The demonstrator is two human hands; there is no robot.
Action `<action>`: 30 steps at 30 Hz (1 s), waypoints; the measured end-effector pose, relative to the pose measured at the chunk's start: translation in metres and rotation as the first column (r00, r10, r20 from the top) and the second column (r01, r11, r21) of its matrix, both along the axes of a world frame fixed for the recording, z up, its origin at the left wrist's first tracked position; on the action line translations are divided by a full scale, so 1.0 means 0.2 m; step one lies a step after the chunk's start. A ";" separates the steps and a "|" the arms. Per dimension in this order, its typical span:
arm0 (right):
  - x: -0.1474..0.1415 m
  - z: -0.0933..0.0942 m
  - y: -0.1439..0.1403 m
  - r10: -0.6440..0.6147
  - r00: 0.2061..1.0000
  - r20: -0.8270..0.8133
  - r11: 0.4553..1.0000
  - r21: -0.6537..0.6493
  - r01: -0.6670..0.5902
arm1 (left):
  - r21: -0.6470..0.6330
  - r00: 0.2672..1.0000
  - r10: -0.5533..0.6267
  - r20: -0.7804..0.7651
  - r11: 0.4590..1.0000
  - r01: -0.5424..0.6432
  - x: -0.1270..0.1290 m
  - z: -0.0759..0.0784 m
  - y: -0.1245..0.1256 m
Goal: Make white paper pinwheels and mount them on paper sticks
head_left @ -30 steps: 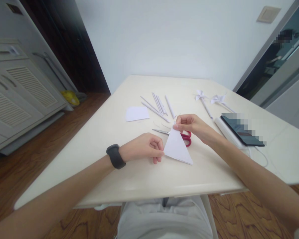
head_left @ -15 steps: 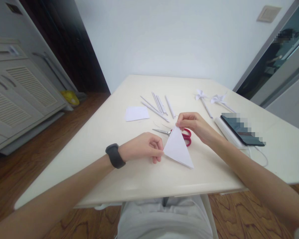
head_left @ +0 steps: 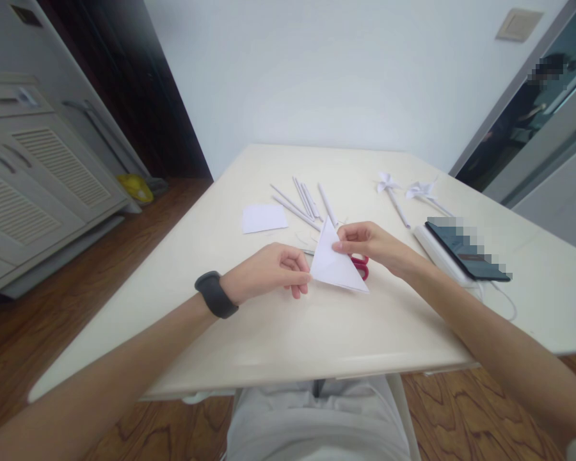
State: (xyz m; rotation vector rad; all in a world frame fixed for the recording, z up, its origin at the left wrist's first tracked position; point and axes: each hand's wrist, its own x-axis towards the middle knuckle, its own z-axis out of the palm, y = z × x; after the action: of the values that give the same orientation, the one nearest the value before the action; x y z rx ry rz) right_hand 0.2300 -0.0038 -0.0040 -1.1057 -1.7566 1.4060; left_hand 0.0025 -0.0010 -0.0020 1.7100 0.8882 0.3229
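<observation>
A white sheet of paper folded into a triangle is held up between my two hands. My left hand, with a black band on the wrist, pinches its left corner. On the upper right edge, the thumb and fingers of my right hand grip the paper. Behind the triangle lie scissors with red handles; the paper hides most of their blades. Several rolled white paper sticks lie past the scissors, and flat white paper rests to their left.
Two paper pinwheels on sticks lie at the back right of the white table. A phone leans on a white block with a cable. A person is beyond the doorway at the right.
The folded paper has risen slightly and moved away from me. My right hand has slid from its top point down along the right edge, while my left hand keeps its corner.
</observation>
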 end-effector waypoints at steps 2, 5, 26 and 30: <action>0.00 0.00 0.00 -0.006 1.000 -0.010 1.000 0.019 0.007 | -0.002 1.000 0.003 0.000 1.000 -0.003 0.00 -0.01 0.00; -0.01 0.00 0.00 -0.010 1.000 -0.014 0.999 0.042 0.011 | -0.003 1.000 -0.002 0.008 1.000 0.002 0.00 -0.01 0.00; -0.03 0.00 -0.01 -0.020 0.999 -0.040 0.996 0.085 0.023 | 0.044 0.997 -0.047 0.062 0.998 0.044 0.00 0.01 -0.01; -0.04 0.00 -0.01 -0.035 0.999 -0.014 0.997 0.074 0.036 | 0.040 0.997 -0.015 0.071 0.999 0.013 0.00 -0.01 0.00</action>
State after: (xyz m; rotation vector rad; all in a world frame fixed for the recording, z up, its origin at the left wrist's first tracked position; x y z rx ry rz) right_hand 0.2226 -0.0062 -0.0036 -1.0808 -1.7571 1.3134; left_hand 0.0030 -0.0014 -0.0043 1.7294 0.8226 0.3914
